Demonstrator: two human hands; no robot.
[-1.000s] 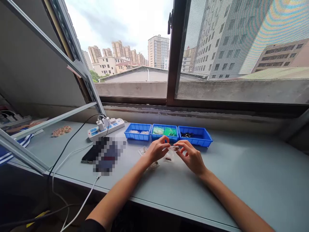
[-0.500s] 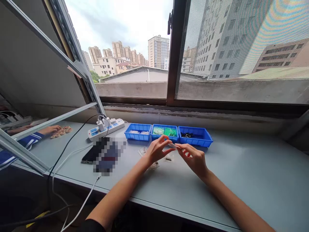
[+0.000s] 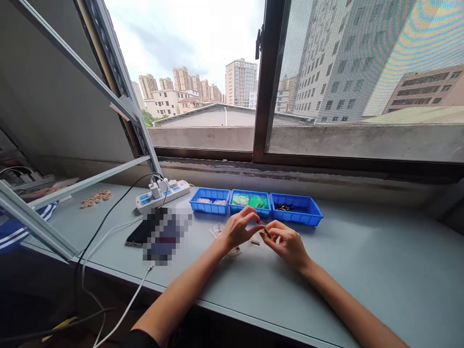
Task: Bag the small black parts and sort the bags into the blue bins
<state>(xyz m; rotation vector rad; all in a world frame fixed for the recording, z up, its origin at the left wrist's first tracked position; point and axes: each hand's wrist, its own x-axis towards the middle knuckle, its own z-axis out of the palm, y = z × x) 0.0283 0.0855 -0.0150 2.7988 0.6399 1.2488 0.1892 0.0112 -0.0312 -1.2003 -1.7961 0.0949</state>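
My left hand (image 3: 239,229) is closed in a pinch above the table, its fingertips almost meeting those of my right hand. What it pinches, a thin pale edge if anything, is too small to make out. Between the thumb and fingers of my right hand (image 3: 288,244) is a small, narrow, dark brassy piece (image 3: 267,233). Under and beside my hands lie small clear packets (image 3: 254,242), one with a dark strip inside. More clear packets (image 3: 216,230) lie left of my left hand, partly covered by it.
Behind my hands stand three blue bins: one with pale pieces (image 3: 209,208), one with white and green packets (image 3: 250,212), one with black parts (image 3: 317,217). Leftward are a power strip (image 3: 163,195), cables, a phone (image 3: 137,237), a metal frame (image 3: 97,176), wooden pieces (image 3: 96,198) and a co-worker's sleeve (image 3: 27,227).
My hands have turned and drawn closer; the pale flat piece between them is now mostly hidden, and a dark narrow piece shows in my right fingers. The co-worker's hand has left the wooden pieces.
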